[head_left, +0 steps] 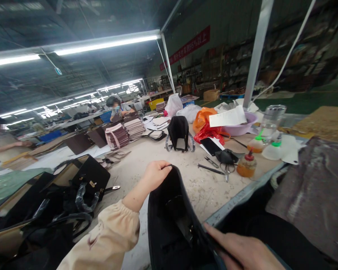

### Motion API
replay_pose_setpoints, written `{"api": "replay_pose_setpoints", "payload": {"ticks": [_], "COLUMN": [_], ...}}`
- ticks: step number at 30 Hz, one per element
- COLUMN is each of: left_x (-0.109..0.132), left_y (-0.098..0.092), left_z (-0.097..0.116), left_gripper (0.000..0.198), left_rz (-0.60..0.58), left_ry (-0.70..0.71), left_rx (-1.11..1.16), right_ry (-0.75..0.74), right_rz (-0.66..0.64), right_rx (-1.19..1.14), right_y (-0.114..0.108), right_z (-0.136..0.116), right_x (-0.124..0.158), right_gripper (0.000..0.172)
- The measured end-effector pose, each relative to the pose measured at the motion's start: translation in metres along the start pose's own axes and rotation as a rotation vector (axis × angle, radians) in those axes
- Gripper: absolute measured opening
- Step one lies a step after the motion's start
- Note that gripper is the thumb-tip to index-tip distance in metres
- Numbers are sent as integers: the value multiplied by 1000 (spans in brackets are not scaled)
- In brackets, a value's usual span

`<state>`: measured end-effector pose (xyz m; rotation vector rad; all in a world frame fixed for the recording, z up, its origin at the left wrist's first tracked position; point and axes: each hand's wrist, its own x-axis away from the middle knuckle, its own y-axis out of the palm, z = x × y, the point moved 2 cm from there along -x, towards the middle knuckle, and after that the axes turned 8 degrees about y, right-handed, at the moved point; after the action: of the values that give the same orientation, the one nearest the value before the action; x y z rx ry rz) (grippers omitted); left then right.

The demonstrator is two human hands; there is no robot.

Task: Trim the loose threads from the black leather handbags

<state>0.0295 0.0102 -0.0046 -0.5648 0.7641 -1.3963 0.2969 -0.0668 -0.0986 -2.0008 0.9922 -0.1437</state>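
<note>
My left hand (154, 174) is closed on the far rim of a black bag (171, 221) that rests on the near edge of the worktable (202, 187). My right hand (242, 249) lies on the bag's near rim at the bottom right, its fingers pressed along the edge. Between the two hands the bag's mouth is held apart, showing a dark lining inside. A cream sleeve covers my left forearm.
Black handbags (87, 180) lie in a cardboard box at left. Scissors (227, 170), glue bottles (246, 165), a purple basin (242, 127), a small black bag (179, 133) and stacks of panels (126, 133) sit farther back. Two people work at the left and rear.
</note>
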Motion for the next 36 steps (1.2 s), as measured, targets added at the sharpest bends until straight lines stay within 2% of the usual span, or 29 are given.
{"api": "replay_pose_setpoints", "payload": {"ticks": [2,4,7,9,12,14,16,18,20,21,23,27,32,36], "left_x": [-4,-6,-11,-15,-20,-23,-25,-25,-25,-25,-25,-24,-22,-21], "left_y": [0,2,8,12,16,17,17,17,17,17,18,18,19,21], "left_z": [-2,-1,-2,-4,-6,-4,-1,3,5,5,4,2,4,4], "left_gripper": [29,30,30,29,28,29,32,35,37,38,39,39,35,35], "left_rz": [3,-21,-57,-66,-78,-90,-108,-125,-129,-130,-133,-139,-177,-177], "left_ry": [-12,2,46,57,58,63,64,61,65,67,62,27,85,129], "left_rx": [-31,-22,11,43,111,147,173,196,212,223,254,283,286,298], "right_ry": [104,207,304,338,299,233,146,27,-12,-1,41,92,210,268], "right_rz": [88,222,309,393,572,667,709,618,471,418,398,504,584,591], "right_rx": [44,107,230,327,441,439,386,311,219,162,23,-185,-154,-165], "right_y": [-23,-37,-42,-44,-48,-48,-43,-32,-19,-13,-7,-7,-4,-1], "right_z": [23,52,87,93,71,43,13,-12,-27,-30,-31,-23,-16,-15], "right_x": [2,4,3,2,1,1,-1,-9,-24,-34,-57,-108,-156,-169], "right_gripper": [48,45,43,44,48,48,46,45,44,44,39,23,17,16]}}
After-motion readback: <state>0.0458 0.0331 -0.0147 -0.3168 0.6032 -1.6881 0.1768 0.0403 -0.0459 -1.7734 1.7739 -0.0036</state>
